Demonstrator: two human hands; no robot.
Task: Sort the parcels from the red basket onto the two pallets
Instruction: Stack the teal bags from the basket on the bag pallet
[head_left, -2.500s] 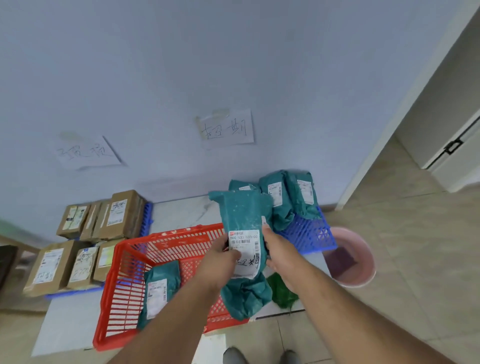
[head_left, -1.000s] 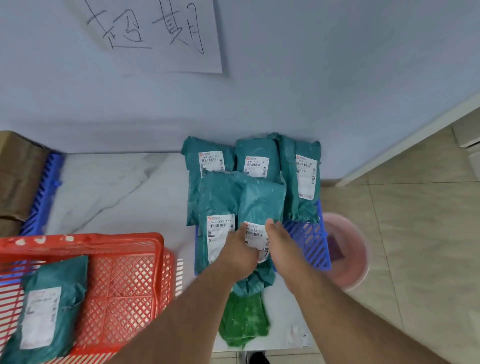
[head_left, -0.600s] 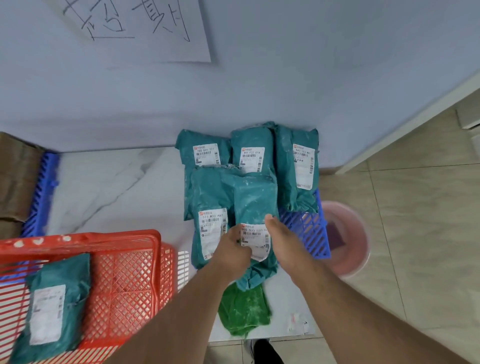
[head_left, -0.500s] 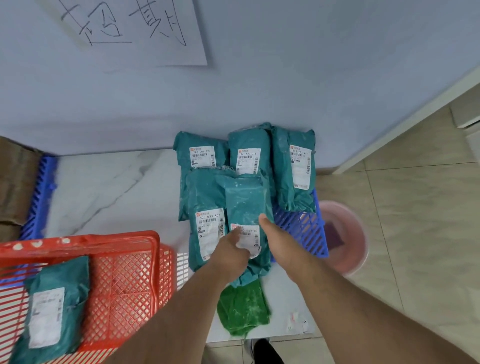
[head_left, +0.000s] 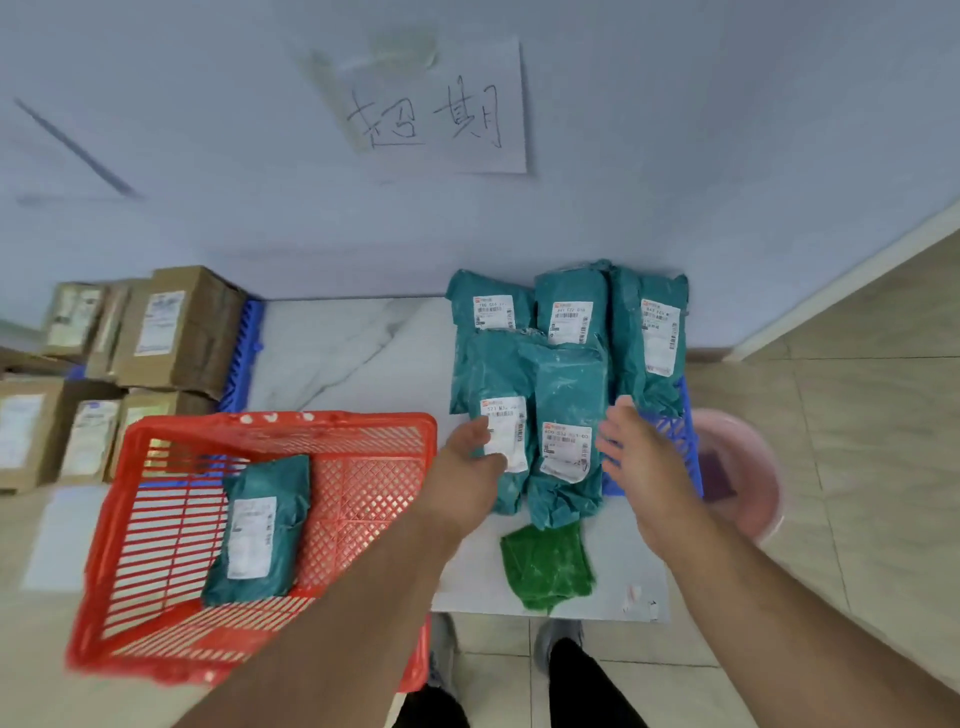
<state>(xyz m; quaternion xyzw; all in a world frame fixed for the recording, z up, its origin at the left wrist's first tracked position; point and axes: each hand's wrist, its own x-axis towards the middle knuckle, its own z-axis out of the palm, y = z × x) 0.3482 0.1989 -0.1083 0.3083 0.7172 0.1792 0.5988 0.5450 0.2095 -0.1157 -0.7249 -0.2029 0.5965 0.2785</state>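
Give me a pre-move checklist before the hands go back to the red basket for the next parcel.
1. Left hand free, grip open: ok.
2. Right hand free, grip open: ok.
3. Just-placed teal parcel lying on the right pallet beside the others: ok, though its near end overhangs the edge.
4. Parcel in red basket: one teal bag remains, label up: ok.
5. Its label readable for sorting: cannot tell, blurred.
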